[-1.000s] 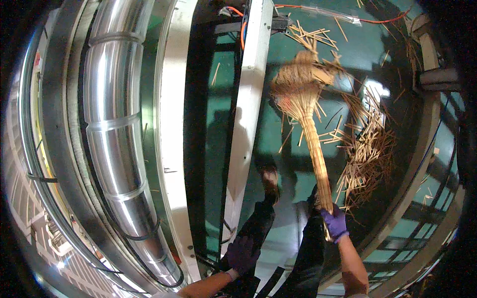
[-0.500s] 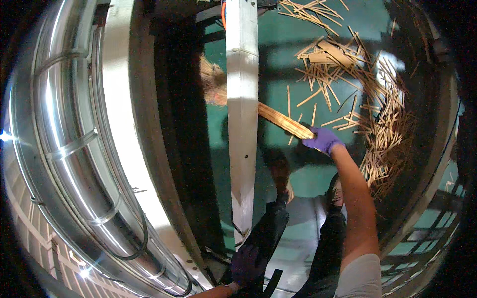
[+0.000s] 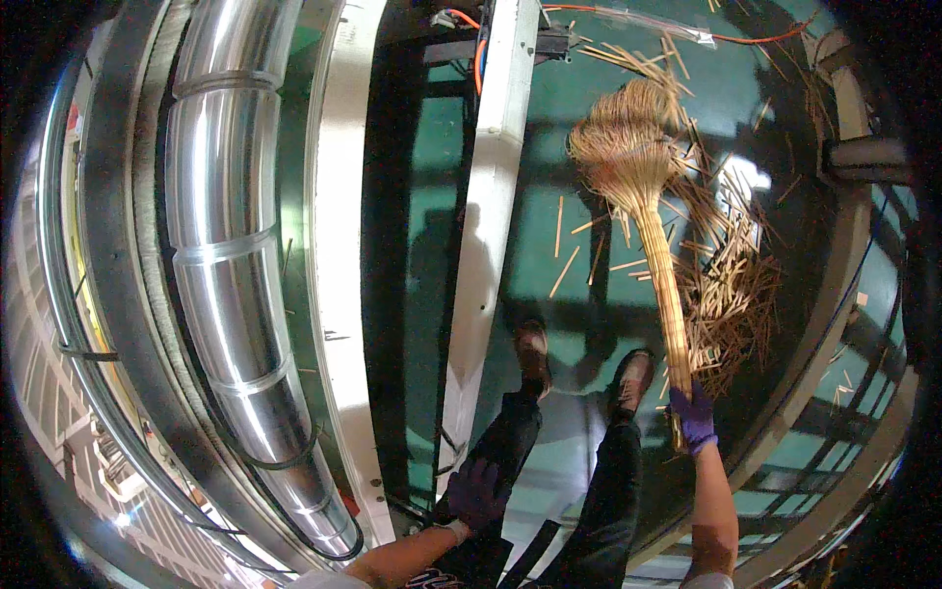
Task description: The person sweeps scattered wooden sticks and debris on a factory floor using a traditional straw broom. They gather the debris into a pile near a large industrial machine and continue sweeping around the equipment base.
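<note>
A straw broom (image 3: 657,250) lies across the right part of the view, its bristle head at the far end over loose thin wooden sticks (image 3: 731,294). My right hand (image 3: 695,420), in a purple glove, is wrapped round the near end of the broom's handle. The bristles hide part of the stick pile. My left hand (image 3: 476,493), gloved in dark purple, rests on my left leg near the knee, fingers laid out over the dark trousers, with no object in it.
A pale beam (image 3: 489,187) runs lengthwise left of the broom. Further left are a white frame rail (image 3: 339,245) and a shiny metal roller (image 3: 231,255). An orange cable (image 3: 756,39) crosses the far end. Both my shoes stand on the green floor (image 3: 579,402).
My right hand has drawn the broom out from beyond the pale beam and swung its head rightward onto the sticks. That hand is now nearer to me. The left hand stays on my leg.
</note>
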Action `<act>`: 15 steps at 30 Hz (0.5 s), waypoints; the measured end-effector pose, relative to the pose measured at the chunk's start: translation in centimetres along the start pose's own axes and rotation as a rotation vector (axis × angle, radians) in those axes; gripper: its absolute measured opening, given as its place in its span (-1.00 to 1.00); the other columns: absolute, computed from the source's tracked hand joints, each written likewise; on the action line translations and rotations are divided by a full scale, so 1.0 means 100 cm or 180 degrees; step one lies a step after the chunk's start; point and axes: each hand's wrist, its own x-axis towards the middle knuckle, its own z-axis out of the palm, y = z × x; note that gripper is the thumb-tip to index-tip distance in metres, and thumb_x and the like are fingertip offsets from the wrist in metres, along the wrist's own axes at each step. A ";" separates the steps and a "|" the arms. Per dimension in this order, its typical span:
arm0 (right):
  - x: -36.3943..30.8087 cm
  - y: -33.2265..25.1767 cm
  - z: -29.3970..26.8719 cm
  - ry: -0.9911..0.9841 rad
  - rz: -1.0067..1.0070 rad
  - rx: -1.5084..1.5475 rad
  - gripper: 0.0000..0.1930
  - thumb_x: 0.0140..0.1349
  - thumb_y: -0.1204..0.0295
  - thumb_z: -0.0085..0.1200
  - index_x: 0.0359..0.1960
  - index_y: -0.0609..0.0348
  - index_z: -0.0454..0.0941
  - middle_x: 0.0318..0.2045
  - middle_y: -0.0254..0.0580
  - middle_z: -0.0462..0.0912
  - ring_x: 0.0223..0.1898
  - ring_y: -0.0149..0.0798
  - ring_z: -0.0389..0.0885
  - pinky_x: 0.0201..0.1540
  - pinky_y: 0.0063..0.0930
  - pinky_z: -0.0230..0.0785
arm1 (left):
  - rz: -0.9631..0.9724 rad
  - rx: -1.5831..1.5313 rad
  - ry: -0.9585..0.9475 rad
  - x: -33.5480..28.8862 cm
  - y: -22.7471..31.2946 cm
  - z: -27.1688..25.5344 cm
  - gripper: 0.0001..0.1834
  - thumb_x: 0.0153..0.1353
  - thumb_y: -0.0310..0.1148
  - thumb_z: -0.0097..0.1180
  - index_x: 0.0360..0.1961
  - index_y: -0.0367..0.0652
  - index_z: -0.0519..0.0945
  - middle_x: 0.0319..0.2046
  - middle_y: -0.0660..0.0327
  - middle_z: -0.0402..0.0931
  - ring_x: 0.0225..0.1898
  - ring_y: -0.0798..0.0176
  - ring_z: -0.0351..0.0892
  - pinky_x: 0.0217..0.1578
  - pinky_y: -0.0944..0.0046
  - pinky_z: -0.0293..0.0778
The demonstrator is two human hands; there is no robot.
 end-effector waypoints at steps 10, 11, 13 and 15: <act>0.142 -0.025 0.087 -0.1927 -0.0998 -0.1561 -0.48 0.02 0.11 0.21 -0.03 0.12 0.48 -0.27 0.00 0.62 -0.26 -0.08 0.62 -0.22 -0.25 0.43 | -0.0386 -0.0510 -0.0476 0.025 -0.010 -0.009 -0.46 0.00 -0.05 0.17 -0.07 -0.21 0.53 -0.04 -0.09 0.46 0.00 -0.09 0.42 -0.08 -0.09 0.35; 0.175 -0.014 0.123 -0.1962 -0.1176 -0.1929 -0.47 0.00 0.09 0.22 -0.03 0.12 0.48 -0.24 0.04 0.62 -0.23 0.00 0.62 -0.21 -0.22 0.43 | -0.0364 -0.0530 -0.0507 0.034 -0.012 -0.014 -0.46 0.00 -0.05 0.17 -0.08 -0.21 0.53 -0.04 -0.08 0.46 0.00 -0.09 0.42 -0.08 -0.09 0.35; 0.221 -0.056 0.186 -0.2254 -0.1186 -0.1950 -0.47 0.01 0.02 0.19 -0.08 0.13 0.51 -0.19 0.08 0.61 -0.21 0.09 0.59 -0.16 -0.18 0.42 | -0.0420 -0.0565 -0.0548 0.040 -0.011 -0.017 -0.48 0.00 -0.05 0.16 -0.09 -0.20 0.53 -0.05 -0.07 0.45 0.00 -0.09 0.42 -0.09 -0.09 0.35; 0.246 -0.118 0.243 -0.2076 -0.1541 -0.1812 -0.39 0.00 -0.18 0.05 -0.14 0.11 0.55 -0.18 0.10 0.60 -0.13 0.10 0.57 -0.07 -0.13 0.39 | -0.0514 -0.0582 -0.0554 0.046 -0.012 -0.020 -0.49 0.01 -0.06 0.16 -0.10 -0.19 0.53 -0.05 -0.06 0.45 0.00 -0.09 0.41 -0.10 -0.09 0.35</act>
